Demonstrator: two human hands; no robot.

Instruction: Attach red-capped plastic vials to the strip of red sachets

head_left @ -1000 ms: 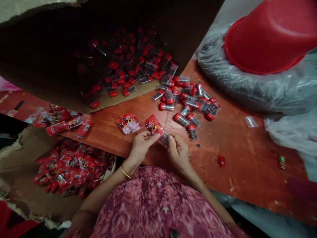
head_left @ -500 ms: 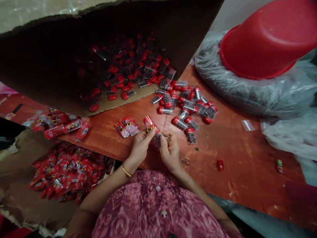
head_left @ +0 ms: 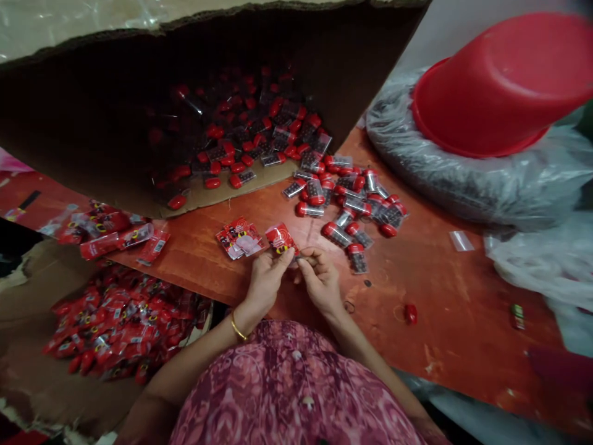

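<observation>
2 bare hands meet just above the near edge of the reddish-brown wooden table (head_left: 445, 290), both pinched on 1 small red printed plastic sachet (head_left: 280, 239). The left hand (head_left: 265, 279), with a thin gold bangle (head_left: 238, 327) on its wrist, clamps the sachet's lower edge between thumb and fingers. The right hand (head_left: 320, 281) grips beside it, fingertips closed at the sachet's lower right corner; whether something small is also held there cannot be told, since the spot is blurred. Just left of the sachet lies a small stack of flat red sachets (head_left: 239, 236). Beyond the hands a scatter of clear plastic vials with red caps (head_left: 352, 198) spills from the tipped brown cardboard box (head_left: 92, 123). Left of the table edge, a lower cardboard tray holds a heap of filled red sachets (head_left: 115, 321). At the far right, an upturned red plastic basin (head_left: 491, 86) rests on a clear plastic bag of dark contents (head_left: 463, 179).
</observation>
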